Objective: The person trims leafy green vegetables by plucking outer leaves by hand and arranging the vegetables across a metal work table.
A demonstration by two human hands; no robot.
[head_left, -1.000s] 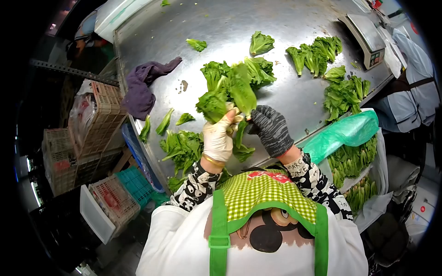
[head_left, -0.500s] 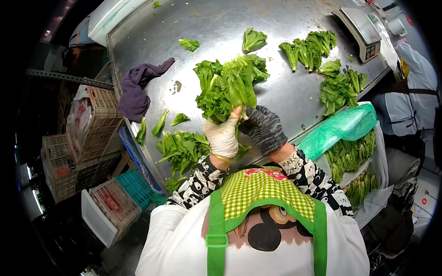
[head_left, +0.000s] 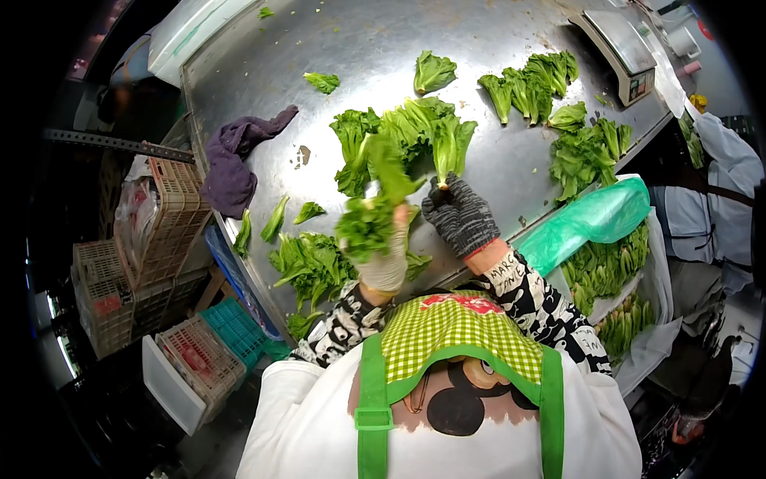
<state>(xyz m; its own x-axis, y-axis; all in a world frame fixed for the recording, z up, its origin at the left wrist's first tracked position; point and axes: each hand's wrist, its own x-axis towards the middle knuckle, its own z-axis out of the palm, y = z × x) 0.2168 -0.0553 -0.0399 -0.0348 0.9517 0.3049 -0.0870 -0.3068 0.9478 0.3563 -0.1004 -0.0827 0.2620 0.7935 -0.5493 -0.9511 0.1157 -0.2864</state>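
Note:
My left hand, in a pale glove, is closed round loose lettuce leaves, which are partly blurred. My right hand, in a dark grey knit glove, has its fingers closed at the stem end of a small lettuce head. Just beyond both hands, more lettuce lies on the metal table. A pile of leaves rests beside my left wrist, near the table's edge.
A purple cloth lies at the table's left. Lettuce bunches and a scale are on the right. Green plastic partly covers a container of greens. Crates stand at the left. A person's pale clothing shows far right.
The bunched lettuce has separated: my left hand has drawn back with leaves, while my right hand has moved slightly away with a small head at its fingertips.

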